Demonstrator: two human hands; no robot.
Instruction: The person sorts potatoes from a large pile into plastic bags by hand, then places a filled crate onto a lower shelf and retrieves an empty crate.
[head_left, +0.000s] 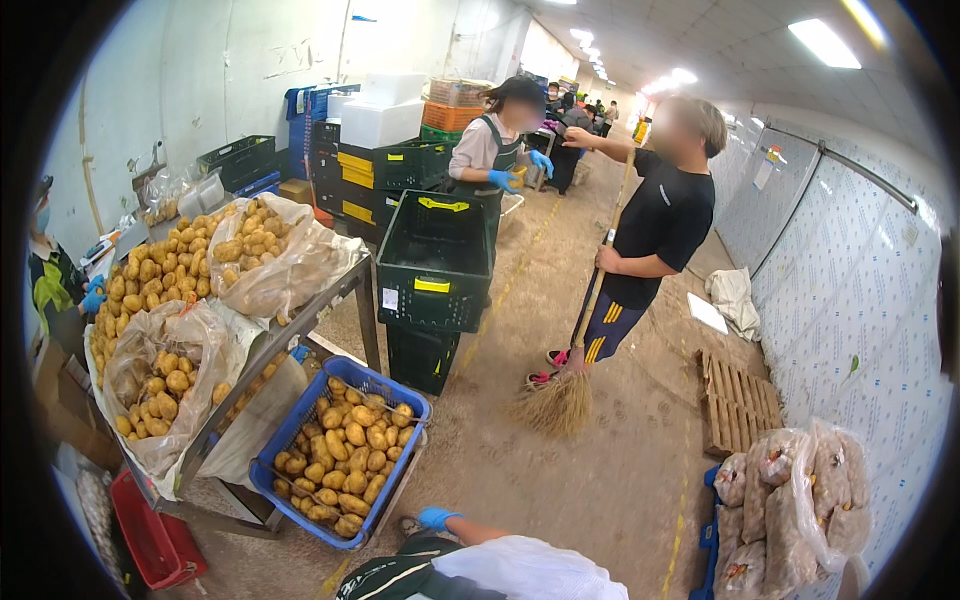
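Observation:
My right hand (437, 517), in a blue glove, is low in the picture, in front of my dark green apron. A white sleeve covers my upper arm and the forearm is bare. The fingers are too small and foreshortened to show any grip. Closest to this hand is a blue plastic basket (264, 480) heaped with potatoes (352, 450), apart from the glove. A wire handle lies across each end of the basket. My left hand is out of view.
A metal table (300, 330) bears loose potatoes (161, 270) and opened plastic bags. Dark green crates (435, 300) stand stacked beyond it. A gloved person stands behind them; another is at far left. One person holds a straw broom (559, 397). Bagged produce (787, 502) and a wooden pallet (739, 401) are right.

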